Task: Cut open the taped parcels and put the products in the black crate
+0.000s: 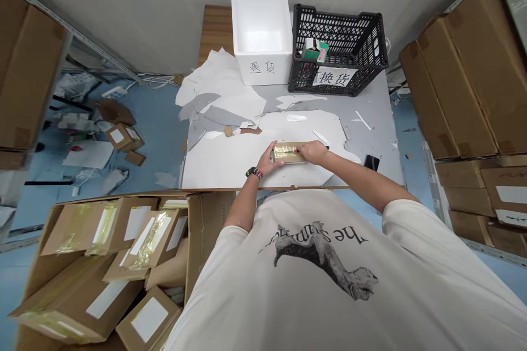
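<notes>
A small cardboard box (288, 158) with shiny clear-yellow tape lies on the white paper near the table's front edge. Its left end is gripped by my left hand (268, 160), thumb on the near side and fingers on the far side. My right hand (313, 152) is closed over the box's right end, around a slim tool that looks like a box cutter. Only a red bit at its front and a dark end behind the hand show; the blade cannot be made out.
Behind stand a white foam box (263, 68) and a black plastic crate (298, 74) holding small packages. A phone (371, 163) lies at the right. Torn white paper (222, 74) covers much of the table. A large carton (209, 225) of parcels stands at the left; stacked cartons (457, 82) rise right.
</notes>
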The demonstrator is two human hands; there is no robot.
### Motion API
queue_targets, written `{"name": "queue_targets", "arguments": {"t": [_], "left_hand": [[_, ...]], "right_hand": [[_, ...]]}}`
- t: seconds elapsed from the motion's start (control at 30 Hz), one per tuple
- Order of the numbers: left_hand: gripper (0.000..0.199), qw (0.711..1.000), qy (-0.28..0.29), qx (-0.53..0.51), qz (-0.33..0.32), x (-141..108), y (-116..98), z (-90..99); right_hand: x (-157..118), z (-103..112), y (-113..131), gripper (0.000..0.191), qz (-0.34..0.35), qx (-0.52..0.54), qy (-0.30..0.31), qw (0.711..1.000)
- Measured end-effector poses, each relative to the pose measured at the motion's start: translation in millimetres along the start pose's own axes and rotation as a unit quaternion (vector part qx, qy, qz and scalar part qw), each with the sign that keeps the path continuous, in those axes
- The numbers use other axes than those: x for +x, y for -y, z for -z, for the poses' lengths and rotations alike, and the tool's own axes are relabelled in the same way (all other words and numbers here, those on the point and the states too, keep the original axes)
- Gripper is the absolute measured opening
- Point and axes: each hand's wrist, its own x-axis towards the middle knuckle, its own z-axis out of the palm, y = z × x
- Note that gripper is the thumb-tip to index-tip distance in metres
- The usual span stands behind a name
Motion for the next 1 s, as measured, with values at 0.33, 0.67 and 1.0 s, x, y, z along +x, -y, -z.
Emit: {"name": "queue_targets", "arguments": {"t": [0.33, 0.67, 1.0], "left_hand": [[0.124, 0.999, -0.001, 0.023, -0.023, -1.5, -9.5, 3.4], [0.121, 0.999, 0.004, 0.031, -0.031, 1.3, -7.6, 6.7], [0.12, 0.998, 0.006, 0.05, -0.033, 0.5, -8.9, 9.6]], "right_hand": [[-29.5, -9.8, -28.6, 0.043, -0.067, -0.005, 0.02, 0.998], [-48.3, -21.6, -45.7, 0.045, -0.124, -0.013, 0.039, 0.991], [-71.8, -33.8, -77.8, 0.044, -0.182, -0.028, 0.07, 0.98]]}}
